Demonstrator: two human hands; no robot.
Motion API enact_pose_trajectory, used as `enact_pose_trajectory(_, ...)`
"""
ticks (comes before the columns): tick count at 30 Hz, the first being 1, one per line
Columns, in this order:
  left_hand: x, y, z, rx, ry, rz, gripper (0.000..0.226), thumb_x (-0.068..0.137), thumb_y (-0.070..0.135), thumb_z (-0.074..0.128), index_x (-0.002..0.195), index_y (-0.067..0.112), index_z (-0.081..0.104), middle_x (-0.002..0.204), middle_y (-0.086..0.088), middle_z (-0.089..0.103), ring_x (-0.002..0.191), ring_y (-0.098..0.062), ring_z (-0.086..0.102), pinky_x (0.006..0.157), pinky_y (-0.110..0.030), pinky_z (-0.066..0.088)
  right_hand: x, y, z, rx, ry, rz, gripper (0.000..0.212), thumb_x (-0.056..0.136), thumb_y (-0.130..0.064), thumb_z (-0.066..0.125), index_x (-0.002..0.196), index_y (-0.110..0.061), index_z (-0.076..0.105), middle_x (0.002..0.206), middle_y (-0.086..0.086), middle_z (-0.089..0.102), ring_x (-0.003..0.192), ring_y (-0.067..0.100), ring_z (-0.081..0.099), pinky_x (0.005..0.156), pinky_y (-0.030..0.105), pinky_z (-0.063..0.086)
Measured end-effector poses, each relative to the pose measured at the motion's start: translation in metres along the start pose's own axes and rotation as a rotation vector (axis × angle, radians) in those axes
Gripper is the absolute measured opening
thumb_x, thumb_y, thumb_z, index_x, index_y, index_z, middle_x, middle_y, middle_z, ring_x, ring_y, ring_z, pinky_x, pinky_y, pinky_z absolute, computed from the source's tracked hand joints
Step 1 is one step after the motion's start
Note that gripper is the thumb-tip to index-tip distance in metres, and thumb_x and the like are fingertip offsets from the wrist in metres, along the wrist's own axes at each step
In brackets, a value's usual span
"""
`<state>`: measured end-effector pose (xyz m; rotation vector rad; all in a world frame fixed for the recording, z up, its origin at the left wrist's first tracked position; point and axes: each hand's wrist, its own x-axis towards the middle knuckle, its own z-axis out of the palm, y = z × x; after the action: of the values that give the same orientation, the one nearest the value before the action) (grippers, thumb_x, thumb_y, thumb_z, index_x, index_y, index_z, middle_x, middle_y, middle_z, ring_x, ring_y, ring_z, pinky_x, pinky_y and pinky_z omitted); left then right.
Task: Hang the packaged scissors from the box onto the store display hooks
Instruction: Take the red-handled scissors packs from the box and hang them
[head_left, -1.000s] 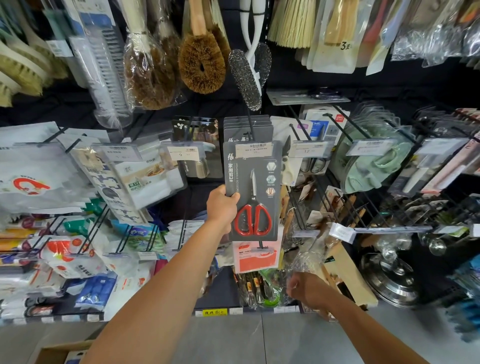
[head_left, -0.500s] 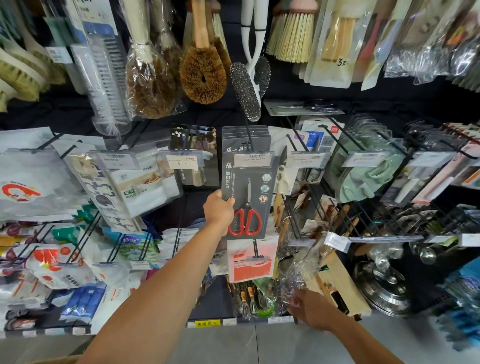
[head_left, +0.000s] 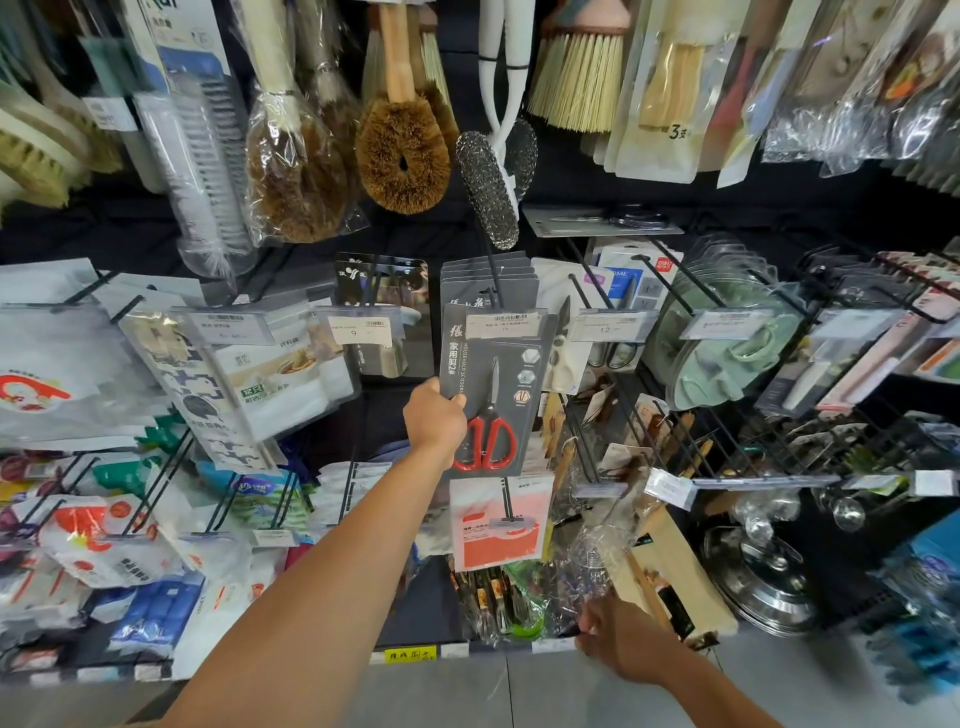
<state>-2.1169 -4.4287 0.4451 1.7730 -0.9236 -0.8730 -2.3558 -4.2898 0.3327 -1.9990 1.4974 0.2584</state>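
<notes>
My left hand (head_left: 434, 418) grips the lower left edge of a grey card pack of red-handled scissors (head_left: 493, 395). The pack's top sits at the price tag (head_left: 506, 325) on the front end of a black display hook (head_left: 493, 280). Several matching grey scissor packs (head_left: 488, 273) hang behind it on the same hook. My right hand (head_left: 618, 642) is low at the shelf's front edge, fingers curled near clear-wrapped goods; whether it holds anything cannot be told. The box is out of view.
Brushes (head_left: 402, 156) and a white-handled scrubber (head_left: 488, 187) hang just above the hook. A pink pack (head_left: 498, 525) hangs below the scissors. Green lids (head_left: 727, 343) on neighbouring hooks stand to the right, bagged goods (head_left: 171, 384) to the left, steel pot lids (head_left: 763, 577) at lower right.
My left hand has kept its hold on the scissor pack at the hook. My right hand has dropped lower and a little right along the shelf front. The view tilted upward slightly.
</notes>
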Motion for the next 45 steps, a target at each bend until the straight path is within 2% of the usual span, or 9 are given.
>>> enact_pose_trajectory(3, -0.002, -0.002, -0.003, -0.012, -0.054, 0.007, 0.018, 0.095, 0.008, 0.056, 0.112, 0.009, 0.064, 0.105, -0.003, 0.067, 0.092, -0.02, 0.06, 0.08, -0.029, 0.047, 0.0, 0.004, 0.002, 0.019, 0.012, 0.032, 0.015, 0.091, -0.033, 0.053, 0.08, -0.026, 0.046, 0.077, -0.01, 0.05, 0.084, 0.013, 0.053, 0.058, 0.014, 0.033)
enact_pose_trajectory(13, -0.021, -0.024, -0.011, -0.102, -0.15, 0.041, 0.021, 0.094, 0.008, 0.057, 0.096, 0.028, 0.065, 0.1, 0.006, 0.072, 0.096, -0.017, 0.067, 0.094, -0.044, 0.054, 0.007, 0.0, 0.006, 0.139, 0.012, 0.095, 0.01, 0.093, -0.032, 0.055, 0.094, -0.023, 0.058, 0.086, -0.007, 0.054, 0.071, -0.002, 0.049, 0.055, 0.0, 0.035)
enact_pose_trajectory(17, -0.022, -0.022, -0.008, -0.113, -0.154, 0.041, 0.02, 0.093, 0.009, 0.058, 0.098, 0.026, 0.067, 0.101, 0.004, 0.072, 0.097, -0.018, 0.068, 0.094, -0.045, 0.054, 0.008, 0.004, 0.015, 0.207, 0.015, 0.138, 0.017, 0.082, -0.036, 0.064, 0.073, -0.033, 0.049, 0.072, -0.011, 0.051, 0.067, -0.001, 0.048, 0.067, 0.015, 0.047)
enact_pose_trajectory(23, -0.008, -0.012, -0.001, -0.139, -0.096, -0.024, 0.018, 0.091, 0.006, 0.058, 0.087, 0.022, 0.066, 0.098, -0.003, 0.073, 0.092, -0.021, 0.067, 0.09, -0.042, 0.055, 0.006, 0.004, 0.02, 0.184, 0.007, 0.178, 0.016, 0.087, -0.036, 0.058, 0.077, -0.034, 0.047, 0.083, -0.009, 0.053, 0.082, 0.01, 0.053, 0.077, 0.022, 0.046)
enact_pose_trajectory(26, -0.001, -0.009, -0.001, -0.067, -0.042, 0.008, 0.013, 0.091, 0.005, 0.057, 0.098, 0.01, 0.067, 0.096, -0.005, 0.07, 0.084, -0.02, 0.062, 0.081, -0.036, 0.053, 0.002, 0.006, 0.021, 0.15, -0.019, 0.176, 0.012, 0.086, -0.039, 0.057, 0.09, -0.031, 0.049, 0.095, -0.004, 0.056, 0.087, 0.013, 0.053, 0.084, 0.027, 0.047)
enact_pose_trajectory(33, 0.003, -0.013, 0.005, -0.014, -0.013, 0.009, 0.016, 0.094, 0.009, 0.056, 0.106, 0.01, 0.066, 0.1, -0.003, 0.067, 0.09, -0.021, 0.061, 0.081, -0.032, 0.048, 0.001, 0.003, 0.01, 0.1, -0.031, 0.162, 0.024, 0.089, -0.037, 0.055, 0.073, -0.041, 0.038, 0.078, -0.013, 0.049, 0.083, 0.011, 0.051, 0.081, 0.024, 0.045)
enact_pose_trajectory(40, 0.044, -0.004, 0.015, 0.002, -0.049, -0.066, 0.043, 0.093, 0.019, 0.059, 0.135, 0.01, 0.055, 0.133, -0.009, 0.061, 0.119, -0.027, 0.059, 0.101, -0.038, 0.048, 0.01, 0.009, -0.01, 0.107, -0.03, 0.118, 0.025, 0.09, -0.029, 0.058, 0.07, -0.039, 0.046, 0.073, -0.011, 0.053, 0.068, 0.002, 0.05, 0.07, 0.019, 0.042)
enact_pose_trajectory(43, 0.054, -0.001, 0.017, -0.012, -0.065, -0.089, 0.032, 0.094, 0.019, 0.059, 0.124, 0.008, 0.06, 0.124, -0.006, 0.065, 0.111, -0.024, 0.061, 0.095, -0.033, 0.049, 0.016, 0.009, -0.016, 0.106, -0.03, 0.071, 0.037, 0.094, -0.011, 0.055, 0.062, -0.029, 0.05, 0.065, -0.008, 0.051, 0.068, 0.008, 0.048, 0.075, 0.026, 0.04)
enact_pose_trajectory(45, 0.058, 0.002, 0.018, -0.05, -0.086, -0.108, 0.013, 0.095, 0.018, 0.059, 0.108, 0.015, 0.061, 0.112, -0.004, 0.065, 0.098, -0.022, 0.059, 0.086, -0.031, 0.047, 0.019, 0.005, -0.021, 0.048, -0.051, 0.052, 0.018, 0.095, -0.02, 0.05, 0.077, -0.023, 0.053, 0.071, -0.006, 0.051, 0.069, 0.006, 0.048, 0.072, 0.024, 0.041)
